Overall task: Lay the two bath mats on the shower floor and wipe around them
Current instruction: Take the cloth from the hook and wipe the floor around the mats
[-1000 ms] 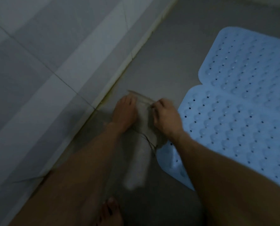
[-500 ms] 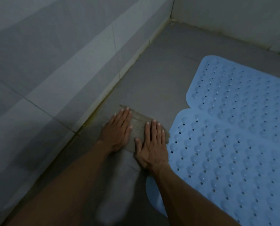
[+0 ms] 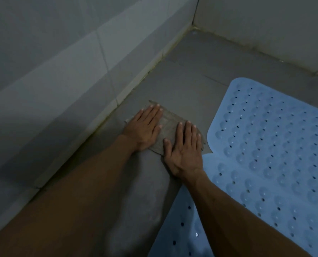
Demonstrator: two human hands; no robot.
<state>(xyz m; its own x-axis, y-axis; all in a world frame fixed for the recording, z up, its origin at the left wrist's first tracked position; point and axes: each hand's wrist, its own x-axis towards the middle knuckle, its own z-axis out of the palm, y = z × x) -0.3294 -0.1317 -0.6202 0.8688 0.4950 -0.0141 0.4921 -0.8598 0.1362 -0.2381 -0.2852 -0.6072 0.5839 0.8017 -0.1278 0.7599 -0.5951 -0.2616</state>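
Two light blue bath mats with holes and bumps lie on the grey shower floor (image 3: 200, 71). The far mat (image 3: 275, 130) and the near mat (image 3: 238, 182) meet edge to edge on the right. A thin grey-brown cloth (image 3: 170, 125) is spread flat on the floor between the left wall and the mats. My left hand (image 3: 143, 129) presses on its left part, palm down with fingers straight. My right hand (image 3: 184, 151) presses on its right part the same way, close to the mats' left edges.
A tiled wall (image 3: 61, 71) runs along the left, with a yellowish grout line where it meets the floor. A second wall (image 3: 265, 25) closes the far side and forms a corner (image 3: 193, 26). Bare grey floor lies beyond the cloth.
A second ago both hands were bunching the cloth. They then flattened it on the floor. Since then, both hands have slid it forward along the floor, away from me.
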